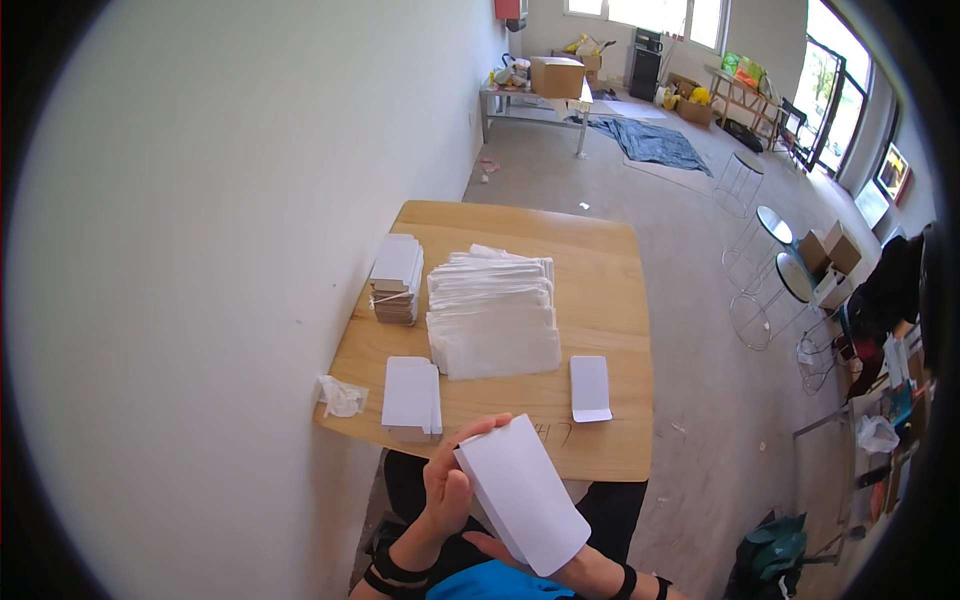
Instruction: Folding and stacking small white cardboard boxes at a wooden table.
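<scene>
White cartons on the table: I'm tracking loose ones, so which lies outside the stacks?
The lone carton, right of the white sheet pile; the far stack and near stack stand left of it.

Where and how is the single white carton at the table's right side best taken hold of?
Probably by its two long edges, from the right: the white carton lies lengthwise, with a creased flap at its near end best avoided, and the white pile sits to its left.

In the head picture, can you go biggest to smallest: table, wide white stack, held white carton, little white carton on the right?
1. Table
2. Wide white stack
3. Held white carton, nearer the camera, so seeming bigger
4. Little white carton
</scene>
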### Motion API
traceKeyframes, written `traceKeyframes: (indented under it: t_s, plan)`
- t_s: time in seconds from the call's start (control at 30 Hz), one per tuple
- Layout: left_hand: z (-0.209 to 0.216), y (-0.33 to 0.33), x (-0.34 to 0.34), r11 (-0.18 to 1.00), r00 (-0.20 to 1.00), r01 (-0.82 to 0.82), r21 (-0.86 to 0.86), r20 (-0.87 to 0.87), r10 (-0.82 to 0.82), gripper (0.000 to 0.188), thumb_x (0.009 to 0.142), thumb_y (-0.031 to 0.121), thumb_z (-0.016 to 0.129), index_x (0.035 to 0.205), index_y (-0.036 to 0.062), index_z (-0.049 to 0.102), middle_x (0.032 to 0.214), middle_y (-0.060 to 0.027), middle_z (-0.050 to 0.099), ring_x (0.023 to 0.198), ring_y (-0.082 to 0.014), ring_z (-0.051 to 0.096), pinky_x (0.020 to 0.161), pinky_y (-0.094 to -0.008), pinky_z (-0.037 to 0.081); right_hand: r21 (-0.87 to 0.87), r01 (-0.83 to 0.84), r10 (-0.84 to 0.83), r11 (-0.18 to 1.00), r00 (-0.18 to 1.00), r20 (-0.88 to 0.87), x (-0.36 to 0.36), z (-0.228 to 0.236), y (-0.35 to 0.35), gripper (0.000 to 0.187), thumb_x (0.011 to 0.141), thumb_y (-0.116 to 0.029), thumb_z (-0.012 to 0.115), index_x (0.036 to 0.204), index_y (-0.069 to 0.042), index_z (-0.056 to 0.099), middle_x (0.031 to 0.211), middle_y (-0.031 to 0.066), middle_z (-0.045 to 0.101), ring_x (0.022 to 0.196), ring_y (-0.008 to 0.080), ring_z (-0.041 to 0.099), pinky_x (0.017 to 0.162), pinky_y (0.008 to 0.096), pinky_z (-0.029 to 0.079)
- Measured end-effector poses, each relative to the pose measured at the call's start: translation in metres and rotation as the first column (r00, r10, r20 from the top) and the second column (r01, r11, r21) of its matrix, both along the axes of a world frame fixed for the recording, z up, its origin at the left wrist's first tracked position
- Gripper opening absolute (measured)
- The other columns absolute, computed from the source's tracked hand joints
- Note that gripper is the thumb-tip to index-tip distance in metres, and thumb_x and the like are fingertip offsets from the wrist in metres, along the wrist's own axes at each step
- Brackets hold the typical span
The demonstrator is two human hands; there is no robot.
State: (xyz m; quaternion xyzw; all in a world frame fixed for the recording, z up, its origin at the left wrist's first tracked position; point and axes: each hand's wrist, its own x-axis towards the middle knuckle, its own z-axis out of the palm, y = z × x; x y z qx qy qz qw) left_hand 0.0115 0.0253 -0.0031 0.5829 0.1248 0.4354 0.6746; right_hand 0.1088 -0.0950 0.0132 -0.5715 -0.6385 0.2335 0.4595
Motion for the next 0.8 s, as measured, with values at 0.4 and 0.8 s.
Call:
traceKeyframes:
  t_s: [0.4,0.8]
  plan:
    - [0.014,-0.002,0.001,0.987,0.993,0.117,0.107,0.006,-0.118,0.056,0.097,0.037,0.049,0.134,-0.0050,0.045,0.134,-0.0238,0.050,0.123,-0.0296,0.051,0.101,-0.0394,0.041,-0.016,0.050,-0.050,0.999,0.999,-0.005,0.003,0.001,-0.004,0.066,0.082,-0.024,0.072,0.136,-0.006,0.040,0.130,0.0169,0.046,0.113,0.0344,0.050,0.091,0.0409,0.044]
    - [0.003,-0.023,0.003,0.989,0.983,0.113,0.097,-0.153,-0.097,0.060,0.095,0.038,0.051,0.135,-0.0062,0.045,0.133,-0.0203,0.053,0.118,-0.0261,0.056,0.098,-0.0340,0.043,-0.132,0.048,-0.054,0.990,0.997,-0.048,0.008,-0.014,-0.030,0.065,0.080,-0.031,0.073,0.130,-0.002,0.046,0.124,0.0199,0.049,0.112,0.0371,0.050,0.093,0.0411,0.045]
